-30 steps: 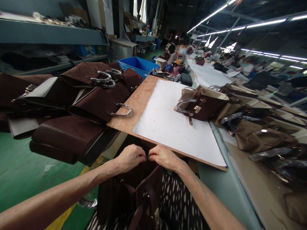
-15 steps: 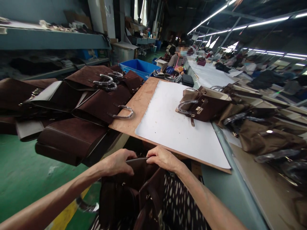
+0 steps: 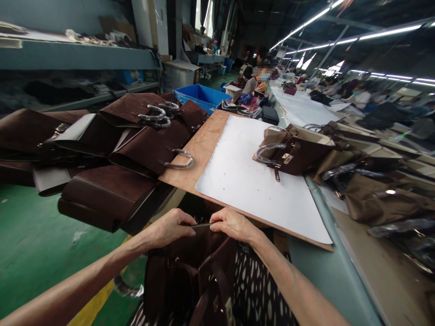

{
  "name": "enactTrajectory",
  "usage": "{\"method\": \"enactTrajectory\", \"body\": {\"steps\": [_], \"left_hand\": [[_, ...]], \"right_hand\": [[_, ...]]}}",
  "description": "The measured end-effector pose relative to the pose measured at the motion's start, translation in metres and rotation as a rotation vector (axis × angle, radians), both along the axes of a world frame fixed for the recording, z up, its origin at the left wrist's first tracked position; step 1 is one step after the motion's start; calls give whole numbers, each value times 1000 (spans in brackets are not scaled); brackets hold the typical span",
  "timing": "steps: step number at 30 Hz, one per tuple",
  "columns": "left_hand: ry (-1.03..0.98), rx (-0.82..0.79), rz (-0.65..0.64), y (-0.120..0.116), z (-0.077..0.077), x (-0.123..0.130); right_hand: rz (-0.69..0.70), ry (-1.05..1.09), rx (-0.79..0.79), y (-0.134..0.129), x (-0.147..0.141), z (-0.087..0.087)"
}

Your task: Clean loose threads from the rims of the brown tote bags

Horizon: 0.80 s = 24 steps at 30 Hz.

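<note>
A dark brown bag [image 3: 176, 280] rests on my lap, its top edge raised toward the table. My left hand [image 3: 173, 228] pinches that edge between thumb and fingers. Close by on the right, my right hand [image 3: 231, 224] grips the same edge, with a short stretch of rim showing between the two. A plastic-wrapped handle [image 3: 127, 287] hangs at the bag's left side. The inside of the bag is dark and hard to make out.
Brown bags [image 3: 102, 194] are piled at the left. A white sheet [image 3: 231, 167] covers a brown board [image 3: 185, 170], with an upright bag [image 3: 299, 151] on its right part. More bags [image 3: 384, 194] line the right side. A blue bin [image 3: 200, 96] and a seated person [image 3: 251, 86] are beyond.
My left thumb has closed against the fingers on the bag's edge. My right hand keeps its grip. The view has shifted slightly, so the surroundings sit a little further right.
</note>
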<state>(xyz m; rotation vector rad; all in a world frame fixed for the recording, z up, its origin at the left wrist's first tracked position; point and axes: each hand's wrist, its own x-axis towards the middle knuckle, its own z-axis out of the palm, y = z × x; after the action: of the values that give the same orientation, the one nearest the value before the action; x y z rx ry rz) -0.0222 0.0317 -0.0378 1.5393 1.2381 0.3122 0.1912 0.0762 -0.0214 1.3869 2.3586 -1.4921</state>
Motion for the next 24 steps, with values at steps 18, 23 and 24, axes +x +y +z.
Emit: {"method": "enactTrajectory", "body": {"steps": [18, 23, 24], "left_hand": [[59, 5, 4, 3, -5, 7], [102, 17, 2, 2, 0, 5], [108, 19, -24, 2, 4, 1]], "right_hand": [[224, -100, 254, -1, -29, 12], [206, -54, 190, -1, -36, 9], [201, -52, 189, -1, -37, 9]]}}
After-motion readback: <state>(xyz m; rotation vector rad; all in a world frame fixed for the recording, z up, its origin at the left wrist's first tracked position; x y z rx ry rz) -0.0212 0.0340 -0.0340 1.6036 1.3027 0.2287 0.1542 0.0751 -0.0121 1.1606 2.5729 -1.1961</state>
